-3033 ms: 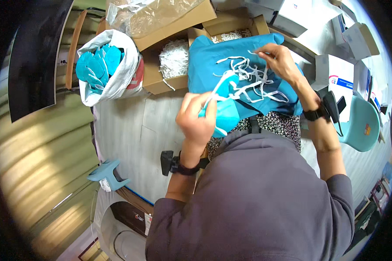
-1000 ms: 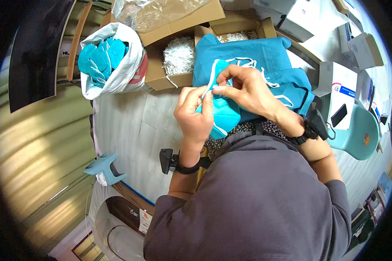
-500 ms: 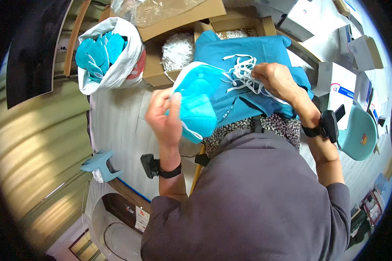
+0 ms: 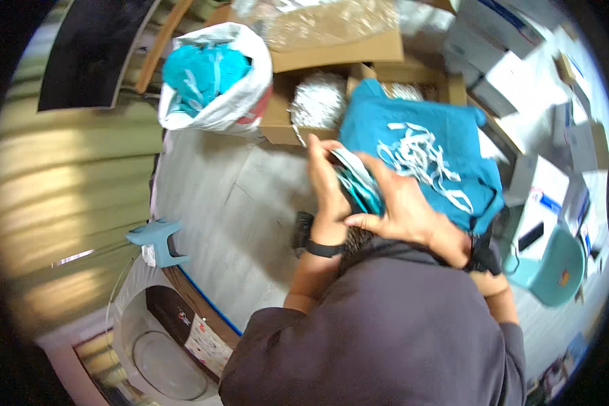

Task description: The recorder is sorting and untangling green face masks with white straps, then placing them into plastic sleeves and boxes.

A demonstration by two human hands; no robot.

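Observation:
A turquoise face mask with a white edge (image 4: 360, 181) is held between my two hands, just above my lap. It looks folded or stacked edge-on; I cannot tell whether it is one mask or more. Along its left side lies my left hand (image 4: 327, 186), closed on it with the fingers pointing up. My right hand (image 4: 409, 208) grips the other side, its thumb stretched toward my left wrist. Right of the hands, a tangle of white elastic straps (image 4: 419, 159) rests on a teal cloth (image 4: 367, 125) spread in front of me.
At the far left stands a white sack (image 4: 256, 64) full of turquoise masks (image 4: 199, 78). Beside it, a cardboard box (image 4: 277, 101) holds white straps (image 4: 318, 101). White boxes (image 4: 545, 186) and a pale green chair (image 4: 555, 274) stand at right, a blue stool (image 4: 157, 237) at left.
My right hand has left the straps and moved to the mask. My left hand has brought the mask toward my lap, and it is now squeezed edge-on between both hands. The view has shifted.

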